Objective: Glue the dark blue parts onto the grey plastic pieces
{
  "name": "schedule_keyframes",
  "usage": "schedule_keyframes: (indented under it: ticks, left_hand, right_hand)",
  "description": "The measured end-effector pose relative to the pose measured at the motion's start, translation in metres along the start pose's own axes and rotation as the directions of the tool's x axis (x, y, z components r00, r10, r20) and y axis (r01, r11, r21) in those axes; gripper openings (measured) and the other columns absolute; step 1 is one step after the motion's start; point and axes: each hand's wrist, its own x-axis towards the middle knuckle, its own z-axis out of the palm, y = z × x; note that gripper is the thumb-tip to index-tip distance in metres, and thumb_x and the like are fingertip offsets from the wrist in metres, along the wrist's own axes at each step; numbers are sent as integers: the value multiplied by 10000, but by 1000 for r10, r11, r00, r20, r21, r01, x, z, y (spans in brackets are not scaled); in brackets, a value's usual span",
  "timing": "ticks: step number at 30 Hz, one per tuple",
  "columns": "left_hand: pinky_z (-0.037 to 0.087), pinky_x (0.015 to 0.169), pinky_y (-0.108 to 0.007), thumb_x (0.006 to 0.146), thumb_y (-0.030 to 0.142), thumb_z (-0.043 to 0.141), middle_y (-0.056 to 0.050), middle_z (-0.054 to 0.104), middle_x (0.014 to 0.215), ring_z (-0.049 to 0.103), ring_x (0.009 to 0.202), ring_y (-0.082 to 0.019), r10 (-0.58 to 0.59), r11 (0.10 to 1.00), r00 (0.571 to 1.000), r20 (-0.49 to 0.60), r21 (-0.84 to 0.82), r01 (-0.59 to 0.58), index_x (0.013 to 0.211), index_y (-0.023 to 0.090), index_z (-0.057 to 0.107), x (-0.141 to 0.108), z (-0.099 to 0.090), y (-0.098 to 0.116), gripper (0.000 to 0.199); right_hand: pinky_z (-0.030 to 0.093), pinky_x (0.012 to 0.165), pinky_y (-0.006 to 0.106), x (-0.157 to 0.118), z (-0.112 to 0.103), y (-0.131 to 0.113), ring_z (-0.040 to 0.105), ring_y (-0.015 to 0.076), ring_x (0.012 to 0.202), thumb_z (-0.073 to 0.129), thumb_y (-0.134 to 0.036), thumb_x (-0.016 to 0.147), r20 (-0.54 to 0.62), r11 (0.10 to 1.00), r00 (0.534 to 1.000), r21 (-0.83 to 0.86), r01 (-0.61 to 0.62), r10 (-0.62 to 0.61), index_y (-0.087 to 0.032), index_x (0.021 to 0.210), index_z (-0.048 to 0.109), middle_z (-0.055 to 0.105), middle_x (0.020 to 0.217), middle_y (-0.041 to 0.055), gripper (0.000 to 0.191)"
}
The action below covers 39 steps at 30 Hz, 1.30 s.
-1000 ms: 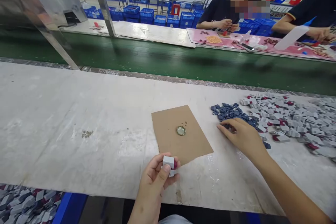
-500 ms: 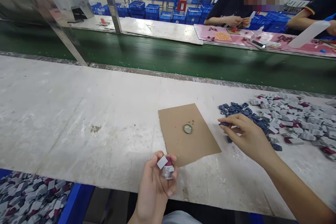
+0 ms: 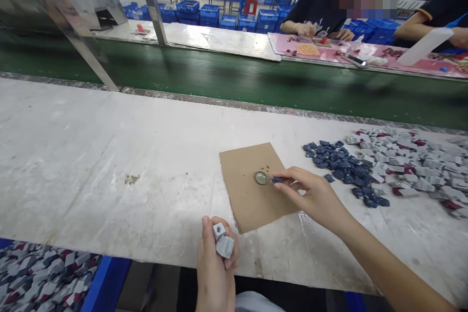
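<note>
My left hand (image 3: 218, 258) is closed around grey block-shaped plastic parts (image 3: 224, 246) near the table's front edge; one shows a small dark hole on its end. Between the thumb and fingertips of my right hand (image 3: 310, 192) is a small dark blue plastic piece (image 3: 277, 180). It is held over the brown cardboard sheet (image 3: 241, 204), just right of a bottle cap (image 3: 261, 178) that lies hollow side up. What the cap holds is too small to make out. Tiny brown crumbs lie beside it on the cardboard.
A pile of dark blue pieces (image 3: 338, 163) lies to the right, with a larger heap of grey and maroon parts (image 3: 413, 163) beyond it. At lower left stands a blue bin (image 3: 106, 282) full of similar parts. A green conveyor belt (image 3: 219, 75) runs behind the table; two co-workers sit across it.
My right hand has carried the dark blue piece left from the pile to beside the bottle cap. My left hand has turned the grey parts, so their maroon part no longer shows.
</note>
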Motion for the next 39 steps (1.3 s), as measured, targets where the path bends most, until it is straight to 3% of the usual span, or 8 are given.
schedule_keyframes:
  ticks: [5,10,17,20,23,27,31,39]
  left_hand:
    - [229,358,-120,812,552,476,67,333,479,225,410,-46,56,986,998,-9,157,-54,768,163,589,-2,1,0,407]
    - [431,402,-168,722,349,694,-7,578,740,523,611,-127,128,972,991,-25,202,-121,973,215,615,-3,6,8,296]
    - [456,431,-209,822,303,539,-33,653,705,590,601,-160,96,977,994,46,188,-103,874,216,600,-6,2,16,118]
    - [474,474,-228,859,372,476,-29,651,664,616,598,-167,260,904,963,72,333,-269,778,206,590,-4,0,12,217]
    - [476,516,-223,792,382,604,5,674,642,629,571,-151,426,790,902,67,458,-407,836,231,540,-3,-1,7,169]
    - [495,581,-204,699,333,720,-19,737,754,677,711,-161,335,871,942,-12,386,-305,1035,244,493,-3,2,10,415]
    - [534,633,-195,610,349,778,-60,739,908,670,874,-196,200,942,978,-57,285,-176,829,175,653,3,2,18,306]
    - [492,478,-127,474,384,836,17,695,603,608,594,-105,230,939,967,-110,284,-191,695,205,746,7,1,14,298]
  right_hand:
    - [526,601,330,1,3,-1,615,197,749,503,-399,850,16,1000,1000,14,11,-11,-229,983,648,664,866,68,261]
    - [523,616,321,1,3,-2,613,190,763,508,-381,850,1,1000,1000,27,9,-9,-229,973,642,656,876,64,237]
    - [524,637,313,0,2,0,612,183,781,513,-352,850,-9,999,1000,36,12,-12,-230,971,643,655,911,59,215]
    - [527,624,308,-1,1,-2,613,181,774,508,-356,853,-13,999,1000,34,18,-17,-233,968,643,654,902,57,215]
    - [526,613,297,-2,1,-5,613,176,768,507,-342,856,-5,999,999,23,35,-35,-235,978,642,651,884,53,212]
    - [537,613,294,-2,1,-6,621,174,753,509,-335,854,-12,999,999,2,43,-43,-226,1003,629,654,859,52,220]
    - [556,612,298,1,1,-4,634,169,715,549,-295,830,-91,996,995,-76,43,-50,-197,1010,590,666,823,49,208]
    - [553,671,281,10,20,-4,649,173,811,484,-117,865,-86,853,898,-363,376,-432,-164,922,633,690,914,74,166]
